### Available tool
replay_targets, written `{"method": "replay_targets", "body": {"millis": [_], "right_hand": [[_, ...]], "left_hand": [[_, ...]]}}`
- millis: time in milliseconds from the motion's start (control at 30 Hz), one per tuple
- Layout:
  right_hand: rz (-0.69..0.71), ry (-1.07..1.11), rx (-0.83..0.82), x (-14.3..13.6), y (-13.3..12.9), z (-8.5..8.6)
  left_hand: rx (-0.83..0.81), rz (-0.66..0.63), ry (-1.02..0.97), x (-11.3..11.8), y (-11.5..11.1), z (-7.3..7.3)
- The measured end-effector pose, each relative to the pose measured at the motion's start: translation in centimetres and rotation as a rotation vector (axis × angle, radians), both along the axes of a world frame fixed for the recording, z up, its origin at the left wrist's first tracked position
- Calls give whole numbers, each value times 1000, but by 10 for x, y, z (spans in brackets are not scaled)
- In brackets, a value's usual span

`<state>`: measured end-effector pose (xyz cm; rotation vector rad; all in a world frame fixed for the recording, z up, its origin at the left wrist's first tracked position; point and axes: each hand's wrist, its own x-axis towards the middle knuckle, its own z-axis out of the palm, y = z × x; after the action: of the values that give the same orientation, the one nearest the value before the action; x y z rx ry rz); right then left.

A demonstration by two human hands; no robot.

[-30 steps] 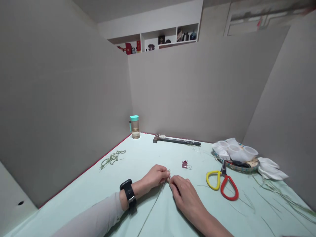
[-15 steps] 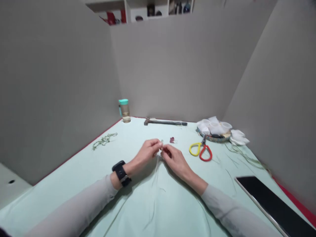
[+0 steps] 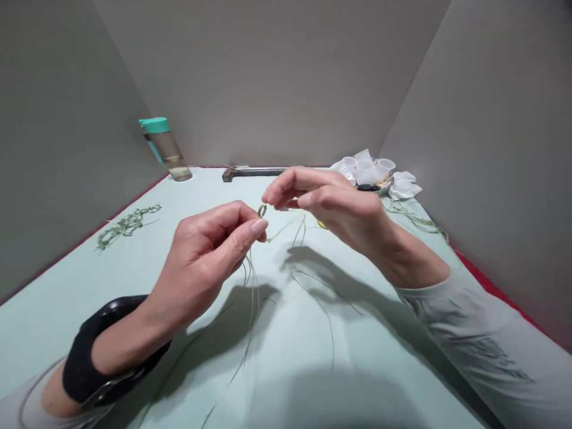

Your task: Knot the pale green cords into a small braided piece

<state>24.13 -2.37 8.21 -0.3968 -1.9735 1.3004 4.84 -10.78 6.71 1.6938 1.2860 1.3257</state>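
Between the thumb and index finger of my left hand (image 3: 210, 247) is a small braided green loop (image 3: 262, 211), pinched and held upright above the table. Thin pale cords (image 3: 252, 298) hang down from under that hand. My right hand (image 3: 344, 208) is just right of the loop, its fingers curved and apart from the thumb. A light strand (image 3: 286, 226) runs from the left fingers toward the underside of the right hand, where I cannot see whether it is touched.
A braided green cord piece (image 3: 127, 226) lies at left, near a bottle with a teal lid (image 3: 172, 152). A hammer (image 3: 254, 173) rests along the back wall. White cups (image 3: 364, 170) and loose green cords (image 3: 415, 217) are at back right. Scissors are mostly hidden behind my right hand.
Both hands have come up closer to the camera. My right hand has parted from the left, and the braided loop now shows clearly. The view has tipped downward.
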Motion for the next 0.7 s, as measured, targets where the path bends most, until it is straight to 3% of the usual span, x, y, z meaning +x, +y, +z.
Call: {"method": "replay_targets", "body": {"millis": [167, 467, 700], "right_hand": [[-44, -117, 18, -5, -13, 10], [23, -47, -122, -16, -23, 9], [-97, 6, -107, -18, -20, 11]], "left_hand": [[-15, 4, 13, -5, -5, -4], [-224, -155, -252, -5, -10, 0], [-255, -120, -334, -4, -13, 3]]}}
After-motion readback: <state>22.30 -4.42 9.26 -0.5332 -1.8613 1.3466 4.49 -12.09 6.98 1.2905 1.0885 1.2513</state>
